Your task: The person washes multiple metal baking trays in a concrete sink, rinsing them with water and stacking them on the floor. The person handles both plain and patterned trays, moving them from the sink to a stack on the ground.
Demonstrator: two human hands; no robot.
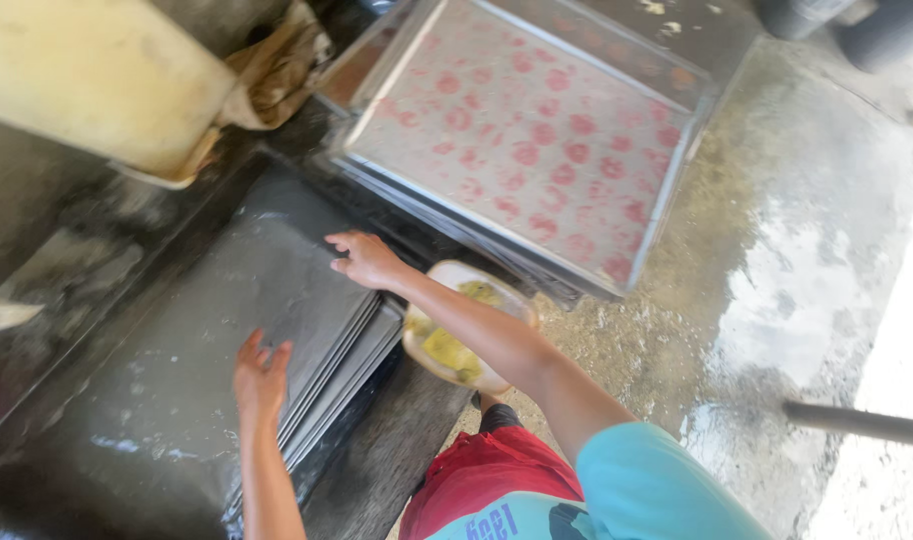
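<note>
Grey sheets [227, 330] stacked | left hand [260, 380] flat on top, open | right hand [369, 260] open at the far edge

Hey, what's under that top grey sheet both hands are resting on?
Under the top grey sheet, edges of more grey sheets show, stacked along its right side. The left hand and right hand lie flat on top. What lies beneath the stack's middle is covered.

Rough concrete floor [777, 200], wet w/ pale shiny patches at right side. Strong daylight comes from right edge. Dark pipe [857, 423] lies low right; big cream container [87, 70] stands top left.
</note>
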